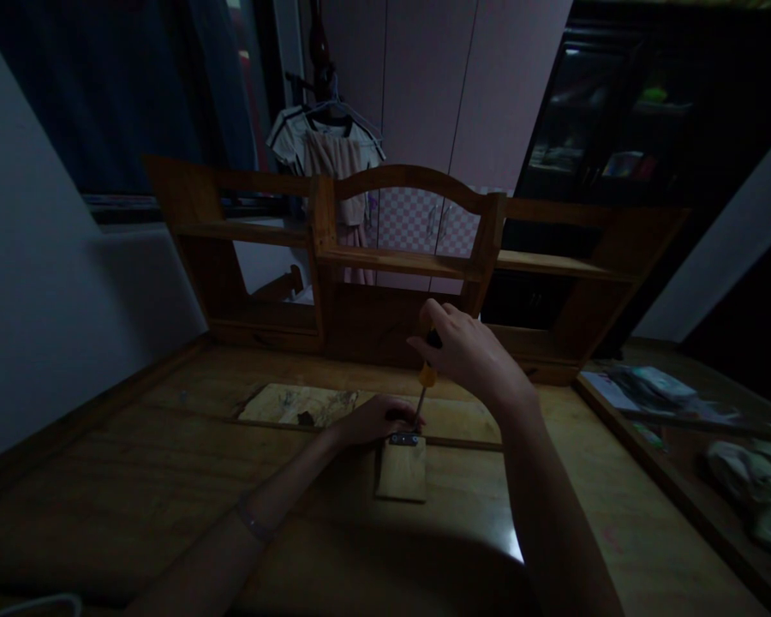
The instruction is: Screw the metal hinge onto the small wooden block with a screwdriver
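Screw-driving in hand: right hand [472, 353] clenched on screwdriver [424, 387], tip at hinge [404, 440] atop small wooden block [402, 469] on desk [167, 480]; left hand [376, 418] pressed flat beside hinge, fingers together; next, judged: steady downward turning pressure.

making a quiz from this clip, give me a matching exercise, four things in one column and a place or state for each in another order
Things:
1. screwdriver
2. hinge
3. left hand
4. clothes

Places or states:
A. hanging behind the wooden shelf
B. gripped upright in the right hand, tip down
C. resting on the desk, just left of the hinge
D. small metal plate at the top edge of the wood block

Pairs: 1-B, 2-D, 3-C, 4-A
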The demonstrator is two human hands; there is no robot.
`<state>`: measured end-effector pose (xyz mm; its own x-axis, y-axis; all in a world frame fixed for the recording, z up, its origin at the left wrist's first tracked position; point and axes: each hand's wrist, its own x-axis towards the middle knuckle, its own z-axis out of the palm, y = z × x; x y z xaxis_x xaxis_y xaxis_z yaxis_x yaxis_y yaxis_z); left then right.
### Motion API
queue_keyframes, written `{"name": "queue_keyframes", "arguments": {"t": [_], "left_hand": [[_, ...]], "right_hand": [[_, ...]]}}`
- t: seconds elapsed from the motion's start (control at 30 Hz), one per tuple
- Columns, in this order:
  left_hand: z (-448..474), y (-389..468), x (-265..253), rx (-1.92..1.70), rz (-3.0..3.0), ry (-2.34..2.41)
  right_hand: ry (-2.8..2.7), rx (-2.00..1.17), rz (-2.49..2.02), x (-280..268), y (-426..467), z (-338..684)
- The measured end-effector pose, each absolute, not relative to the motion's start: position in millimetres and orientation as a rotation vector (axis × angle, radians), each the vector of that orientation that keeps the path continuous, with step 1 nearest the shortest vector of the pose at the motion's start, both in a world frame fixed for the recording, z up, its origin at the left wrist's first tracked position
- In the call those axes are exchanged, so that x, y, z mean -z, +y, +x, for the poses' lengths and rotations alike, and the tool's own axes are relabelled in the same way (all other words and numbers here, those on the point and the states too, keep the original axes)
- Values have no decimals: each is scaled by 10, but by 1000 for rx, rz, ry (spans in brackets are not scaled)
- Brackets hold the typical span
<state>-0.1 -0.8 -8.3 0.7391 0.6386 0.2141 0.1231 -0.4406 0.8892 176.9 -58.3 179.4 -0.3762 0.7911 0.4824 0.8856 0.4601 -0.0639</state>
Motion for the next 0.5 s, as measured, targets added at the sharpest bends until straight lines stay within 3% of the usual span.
{"name": "queue_keyframes", "arguments": {"t": [0.5], "left_hand": [[-3,-26,47,-653,1942,584]], "right_hand": [[-2323,213,-1306,-1798,-568,1818]]}}
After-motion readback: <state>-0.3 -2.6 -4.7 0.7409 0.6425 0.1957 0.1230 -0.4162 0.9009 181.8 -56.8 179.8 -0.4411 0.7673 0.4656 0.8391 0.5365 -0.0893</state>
